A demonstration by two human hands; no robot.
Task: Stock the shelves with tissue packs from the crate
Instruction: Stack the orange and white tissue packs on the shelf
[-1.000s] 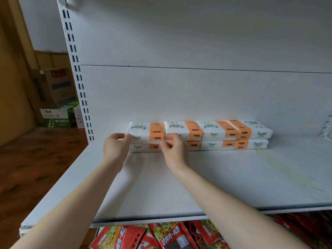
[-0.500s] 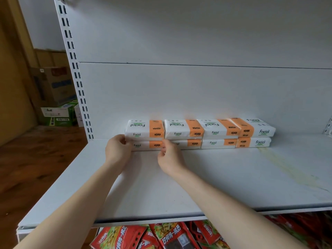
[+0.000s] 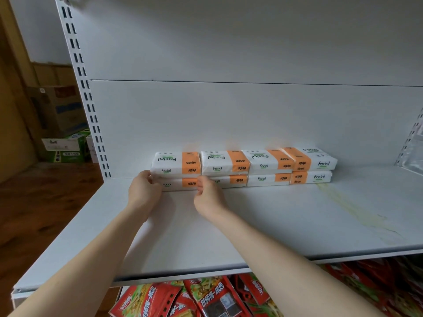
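White and orange tissue packs marked "Facial" stand in a row at the back of the white shelf (image 3: pixel 274 225), two layers high. My left hand (image 3: pixel 144 193) curls around the left end of the bottom-left tissue pack (image 3: pixel 174 184). My right hand (image 3: pixel 208 197) has bent fingers pressed to the same pack's right front corner. Another pack (image 3: pixel 176 163) lies squarely on top of it. The crate is out of sight.
A slotted upright (image 3: pixel 84 94) bounds the shelf on the left. Red snack bags (image 3: pixel 206 298) fill the level below. Cardboard boxes (image 3: pixel 57 110) and a green carton (image 3: pixel 64 147) sit on the wooden floor at the left. A yellowish stain (image 3: pixel 350 207) streaks the shelf's right side.
Both hands have dropped from the top-left pack to the pack beneath it, and the top pack now sits flush with the row.
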